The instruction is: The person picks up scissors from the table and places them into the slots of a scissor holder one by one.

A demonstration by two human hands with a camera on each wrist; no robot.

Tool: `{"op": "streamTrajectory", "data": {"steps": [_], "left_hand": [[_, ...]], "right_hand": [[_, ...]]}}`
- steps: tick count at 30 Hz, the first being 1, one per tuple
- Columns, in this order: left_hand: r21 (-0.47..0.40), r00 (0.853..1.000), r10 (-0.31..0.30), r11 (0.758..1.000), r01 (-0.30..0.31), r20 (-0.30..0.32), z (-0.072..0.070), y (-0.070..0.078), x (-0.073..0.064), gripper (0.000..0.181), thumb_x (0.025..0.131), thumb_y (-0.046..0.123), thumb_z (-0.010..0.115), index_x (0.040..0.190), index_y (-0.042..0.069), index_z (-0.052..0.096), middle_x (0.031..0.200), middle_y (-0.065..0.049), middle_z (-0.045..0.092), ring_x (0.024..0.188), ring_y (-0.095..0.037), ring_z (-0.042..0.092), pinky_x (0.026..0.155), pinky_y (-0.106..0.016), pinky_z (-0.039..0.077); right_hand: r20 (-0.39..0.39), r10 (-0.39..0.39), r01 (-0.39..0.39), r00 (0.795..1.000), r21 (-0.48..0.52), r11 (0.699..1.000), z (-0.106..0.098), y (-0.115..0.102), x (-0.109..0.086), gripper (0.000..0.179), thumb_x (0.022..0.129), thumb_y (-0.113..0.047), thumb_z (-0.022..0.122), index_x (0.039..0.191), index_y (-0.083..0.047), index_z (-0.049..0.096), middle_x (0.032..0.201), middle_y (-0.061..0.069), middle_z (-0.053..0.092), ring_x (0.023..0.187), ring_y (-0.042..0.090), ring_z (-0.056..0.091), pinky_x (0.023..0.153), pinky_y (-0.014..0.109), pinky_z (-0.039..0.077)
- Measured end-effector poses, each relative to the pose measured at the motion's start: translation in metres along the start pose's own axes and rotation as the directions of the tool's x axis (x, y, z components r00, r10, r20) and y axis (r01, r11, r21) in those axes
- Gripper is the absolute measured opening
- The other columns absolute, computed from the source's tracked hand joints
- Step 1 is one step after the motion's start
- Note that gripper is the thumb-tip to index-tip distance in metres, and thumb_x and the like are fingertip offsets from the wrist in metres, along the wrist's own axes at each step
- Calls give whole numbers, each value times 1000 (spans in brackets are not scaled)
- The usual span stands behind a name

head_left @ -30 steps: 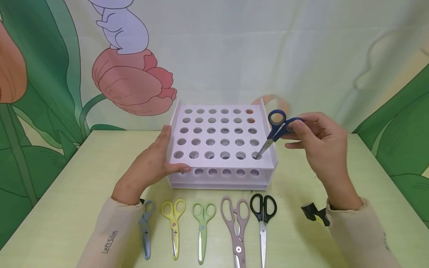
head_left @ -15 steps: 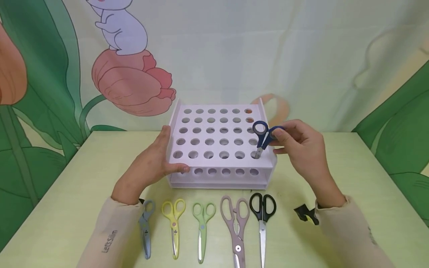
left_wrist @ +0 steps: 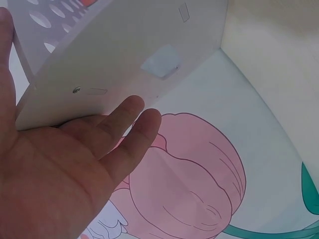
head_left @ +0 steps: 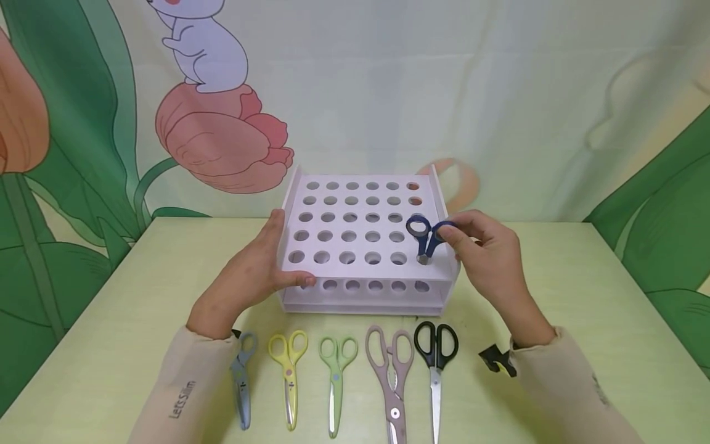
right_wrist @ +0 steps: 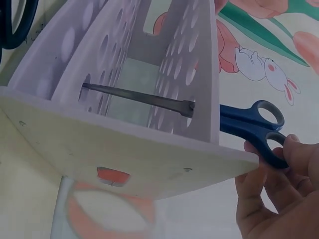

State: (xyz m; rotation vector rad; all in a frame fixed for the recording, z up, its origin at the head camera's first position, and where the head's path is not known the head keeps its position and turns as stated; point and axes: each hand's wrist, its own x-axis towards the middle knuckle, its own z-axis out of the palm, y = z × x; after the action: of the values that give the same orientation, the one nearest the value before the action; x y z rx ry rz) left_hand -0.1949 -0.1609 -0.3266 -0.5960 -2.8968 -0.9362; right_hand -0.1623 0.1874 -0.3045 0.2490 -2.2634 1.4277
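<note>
A white holed rack (head_left: pixel 360 271) stands in mid-table in the head view. My left hand (head_left: pixel 241 274) holds its left side, with the thumb over the front edge and the fingers along the outer wall. My right hand (head_left: pixel 488 256) pinches one handle loop of the blue-handled scissors (head_left: pixel 423 245). They point downward through the front-right hole of the top panel. In the right wrist view the blade (right_wrist: pixel 139 97) crosses the space between panels, its tip at a hole of the lower panel. The handles stay above the top panel.
In front of the rack lie blue scissors (head_left: pixel 241 382), yellow scissors (head_left: pixel 289 370), green scissors (head_left: pixel 335 373), mauve kitchen scissors (head_left: pixel 394 394) and black-handled scissors (head_left: pixel 435 370), in a row. A printed curtain (head_left: pixel 355 92) hangs behind the table.
My right hand has moved left and down, and the blue-handled scissors have sunk deeper into the front-right hole and become more upright. The left hand keeps its place on the rack.
</note>
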Motion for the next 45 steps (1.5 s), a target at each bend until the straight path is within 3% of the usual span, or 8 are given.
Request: {"op": "streamTrajectory", "data": {"steps": [9, 21, 29, 37, 40, 45], "left_hand": [[-9, 1000, -14, 1000, 14, 4, -1, 1, -1, 120, 72, 38, 93, 157, 7, 13, 129, -12, 45, 93, -27, 55, 83, -42, 46], [-6, 999, -42, 999, 42, 10, -3, 1, -2, 128, 73, 38, 92, 160, 5, 4, 141, -15, 41, 98, -29, 53, 89, -43, 44], [-3, 996, -86, 996, 86, 38, -3, 1, -3, 134, 74, 41, 91, 161, 3, -5, 167, -16, 11, 124, -31, 44, 108, -46, 36], [-17, 996, -82, 996, 83, 39, -2, 3, -1, 135, 74, 40, 91, 161, 4, -5, 167, -16, 10, 125, -31, 43, 109, -47, 35], [-18, 996, -75, 997, 76, 37, -2, 2, -2, 135, 74, 40, 91, 161, 4, -5, 166, -16, 12, 122, -31, 45, 108, -46, 36], [-18, 996, -83, 996, 83, 38, -2, 2, -2, 135, 74, 40, 91, 161, 4, -5, 167, -16, 11, 121, -31, 45, 107, -46, 36]], "right_hand": [[31, 20, -18, 999, -78, 997, 5, 5, -1, 16, 94, -18, 75, 99, -3, 75, 96, 11, 73, 88, -2, 63, 81, 26, 46], [52, 25, -19, 998, -110, 994, 5, 9, 2, 18, 95, -18, 74, 101, -1, 74, 94, 13, 73, 88, -1, 62, 84, 28, 45], [51, 37, -31, 998, -120, 992, 3, 9, 0, 19, 95, -20, 73, 101, -2, 75, 95, 12, 74, 88, -1, 62, 82, 27, 45], [77, 44, -38, 996, -79, 996, 1, 7, 0, 22, 96, -20, 73, 102, 0, 73, 97, 16, 73, 92, -4, 62, 96, 47, 45], [79, 50, -43, 996, -82, 996, 1, 7, 0, 23, 96, -22, 72, 103, 0, 73, 98, 15, 74, 92, -4, 62, 95, 43, 46], [73, 53, -47, 996, -87, 995, 1, 7, 0, 24, 97, -24, 71, 103, -1, 74, 97, 13, 74, 91, -1, 63, 88, 28, 47]]}}
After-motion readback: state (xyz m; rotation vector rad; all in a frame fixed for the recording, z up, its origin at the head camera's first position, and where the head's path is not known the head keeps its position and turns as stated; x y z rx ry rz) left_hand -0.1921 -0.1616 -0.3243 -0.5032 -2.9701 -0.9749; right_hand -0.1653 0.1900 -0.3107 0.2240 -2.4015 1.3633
